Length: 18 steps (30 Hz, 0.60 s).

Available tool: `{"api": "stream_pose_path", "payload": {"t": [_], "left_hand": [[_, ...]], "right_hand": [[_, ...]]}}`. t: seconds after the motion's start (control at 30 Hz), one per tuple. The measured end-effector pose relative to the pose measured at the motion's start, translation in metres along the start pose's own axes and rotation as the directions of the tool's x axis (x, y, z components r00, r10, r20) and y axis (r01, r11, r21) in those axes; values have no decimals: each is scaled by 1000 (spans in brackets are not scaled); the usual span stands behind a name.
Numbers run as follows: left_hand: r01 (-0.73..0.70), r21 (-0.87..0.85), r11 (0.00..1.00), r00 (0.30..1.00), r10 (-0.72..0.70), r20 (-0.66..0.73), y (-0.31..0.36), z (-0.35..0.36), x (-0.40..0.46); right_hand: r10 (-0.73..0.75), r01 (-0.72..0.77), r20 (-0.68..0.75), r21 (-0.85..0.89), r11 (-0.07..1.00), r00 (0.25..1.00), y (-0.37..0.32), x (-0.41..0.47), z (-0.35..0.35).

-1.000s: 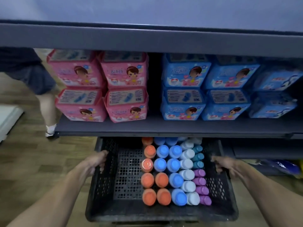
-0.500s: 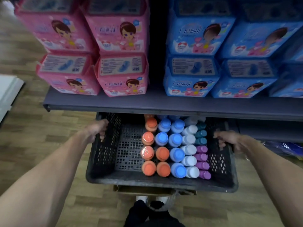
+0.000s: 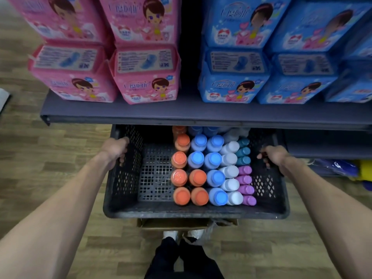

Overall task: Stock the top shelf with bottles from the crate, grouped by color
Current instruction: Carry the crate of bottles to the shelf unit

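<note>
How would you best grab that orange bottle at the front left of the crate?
Probably by its cap and neck, from straight above. The orange bottle stands upright in the crate, with another orange one tight on its right. Bare crate floor on its left gives the fingers room.

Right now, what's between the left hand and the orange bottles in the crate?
Head view: only bare perforated crate floor between the left hand on the side wall and the orange bottles.
</note>
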<state>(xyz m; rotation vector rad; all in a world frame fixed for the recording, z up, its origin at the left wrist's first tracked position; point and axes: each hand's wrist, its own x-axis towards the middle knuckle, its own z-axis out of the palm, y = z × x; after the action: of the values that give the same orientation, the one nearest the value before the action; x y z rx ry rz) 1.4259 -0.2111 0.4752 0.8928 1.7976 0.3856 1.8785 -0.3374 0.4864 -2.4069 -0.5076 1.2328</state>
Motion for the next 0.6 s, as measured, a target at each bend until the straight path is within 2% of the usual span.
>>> {"api": "stream_pose_path", "payload": {"t": [0.23, 0.33, 0.37, 0.47, 0.6], "left_hand": [[-14, -5, 1000, 1000, 14, -4, 1, 1, -7], [-19, 2, 1000, 1000, 19, -14, 4, 1, -12], [-23, 4, 1000, 1000, 23, -17, 3, 2, -13], [-12, -26, 1000, 1000, 12, 7, 3, 0, -12], [75, -104, 992, 991, -62, 121, 2, -9, -15]], "right_hand": [[106, -139, 174, 190, 972, 979, 4, -7, -17], [42, -78, 132, 280, 957, 990, 15, -13, -23], [3, -26, 98, 232, 972, 995, 18, -16, -25], [-134, 131, -42, -65, 989, 990, 22, -32, -34], [-284, 258, -44, -304, 917, 958, 23, -61, -43]]}}
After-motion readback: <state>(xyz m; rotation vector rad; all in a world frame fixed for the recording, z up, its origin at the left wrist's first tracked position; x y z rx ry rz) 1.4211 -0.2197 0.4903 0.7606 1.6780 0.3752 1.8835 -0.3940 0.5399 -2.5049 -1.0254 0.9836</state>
